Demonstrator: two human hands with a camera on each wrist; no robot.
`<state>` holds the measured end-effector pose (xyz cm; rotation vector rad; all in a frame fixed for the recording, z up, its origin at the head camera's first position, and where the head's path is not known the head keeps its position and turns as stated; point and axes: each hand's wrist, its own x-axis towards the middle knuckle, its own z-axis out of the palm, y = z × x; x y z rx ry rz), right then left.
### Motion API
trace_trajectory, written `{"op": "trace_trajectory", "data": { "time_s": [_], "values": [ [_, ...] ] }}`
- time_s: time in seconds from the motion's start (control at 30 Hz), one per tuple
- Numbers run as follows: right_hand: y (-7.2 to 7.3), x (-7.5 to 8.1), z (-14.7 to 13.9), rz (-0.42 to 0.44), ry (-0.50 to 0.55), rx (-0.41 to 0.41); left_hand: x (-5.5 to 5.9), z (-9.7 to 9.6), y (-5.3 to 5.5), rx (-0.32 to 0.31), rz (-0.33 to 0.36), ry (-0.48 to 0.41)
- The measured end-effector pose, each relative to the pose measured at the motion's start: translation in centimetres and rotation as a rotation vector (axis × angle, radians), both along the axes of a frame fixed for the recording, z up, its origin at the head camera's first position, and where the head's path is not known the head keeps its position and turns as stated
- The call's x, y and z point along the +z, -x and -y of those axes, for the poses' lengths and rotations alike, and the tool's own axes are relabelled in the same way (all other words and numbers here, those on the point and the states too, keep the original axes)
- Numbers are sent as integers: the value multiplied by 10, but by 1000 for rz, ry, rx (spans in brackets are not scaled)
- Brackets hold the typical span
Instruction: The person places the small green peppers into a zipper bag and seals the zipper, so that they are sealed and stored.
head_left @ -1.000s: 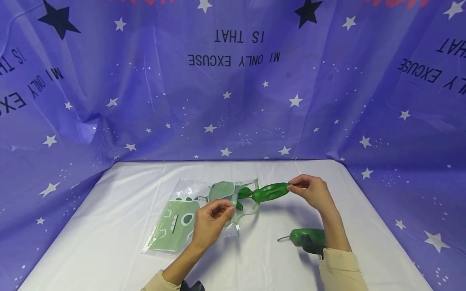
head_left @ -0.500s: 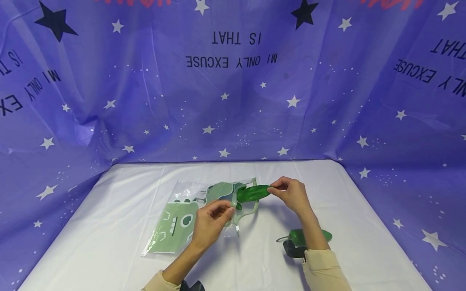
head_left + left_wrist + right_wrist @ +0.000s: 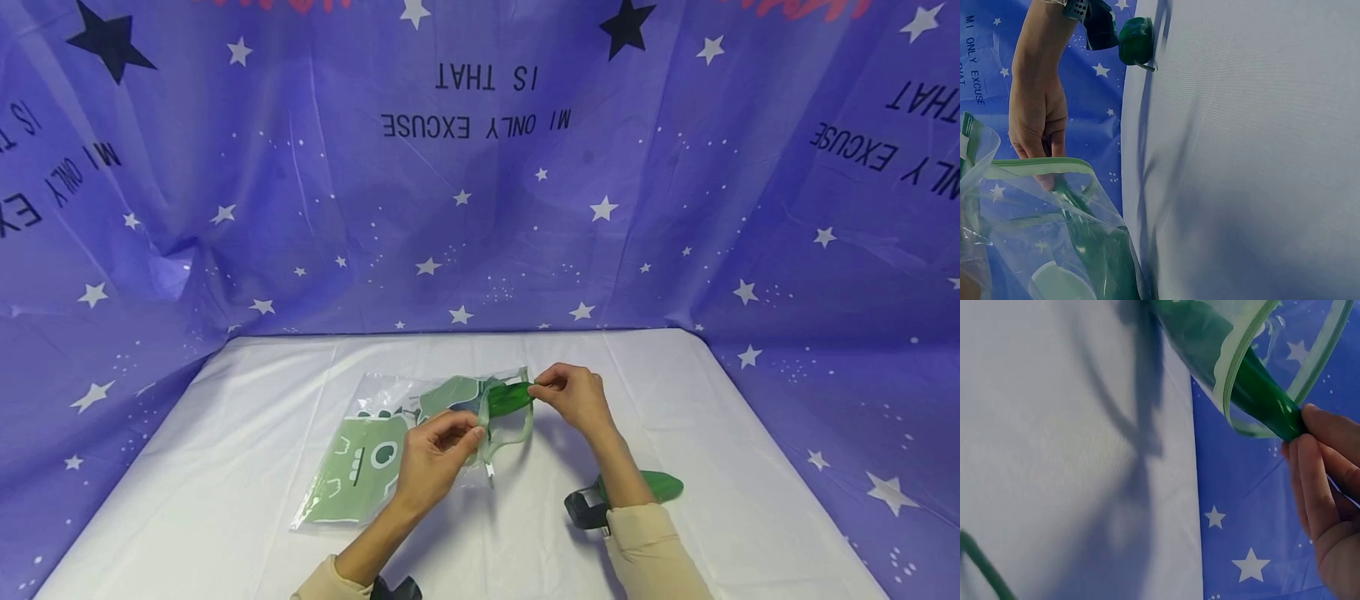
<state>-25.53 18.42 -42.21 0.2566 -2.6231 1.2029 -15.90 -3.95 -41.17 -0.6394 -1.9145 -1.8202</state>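
My right hand (image 3: 576, 402) pinches the tip of a green toy pepper (image 3: 508, 399), whose body lies inside the mouth of a clear zip bag (image 3: 360, 479). In the right wrist view the thumb and fingers hold that pepper (image 3: 1266, 394) at its narrow end, just past the bag's green zip edge (image 3: 1235, 359). My left hand (image 3: 437, 457) grips the near rim of the bag's mouth between thumb and fingers. The bag carries a pale green monster print, and more green shapes show inside it. A second green pepper (image 3: 663, 486) lies on the table, partly behind my right forearm.
White cloth covers the table (image 3: 225, 500). A purple curtain (image 3: 480, 208) with stars and lettering stands along the back and sides. Black wrist cameras (image 3: 587, 508) sit on both wrists, the right one close to the loose pepper.
My right hand has moved left, taking the pepper from outside the bag into its mouth. The left hand keeps its grip on the rim in the same place.
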Motion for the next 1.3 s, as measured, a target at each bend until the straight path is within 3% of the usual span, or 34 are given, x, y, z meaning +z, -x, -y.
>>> {"op": "trace_trajectory", "data": {
  "time_s": [0.2,0.37,0.6,1.3],
  "values": [
    [1,-1,7,69,6,18,-19,2,11,-6,-35,2],
    [2,-4,11,77,11,46,-24,3,15,-23,-51,-13],
    [4,-5,21,70,4,56,5,1,1,-25,-41,3],
    [5,-16,38,45,-38,86,2,3,-1,-17,-49,-1]
  ]
}}
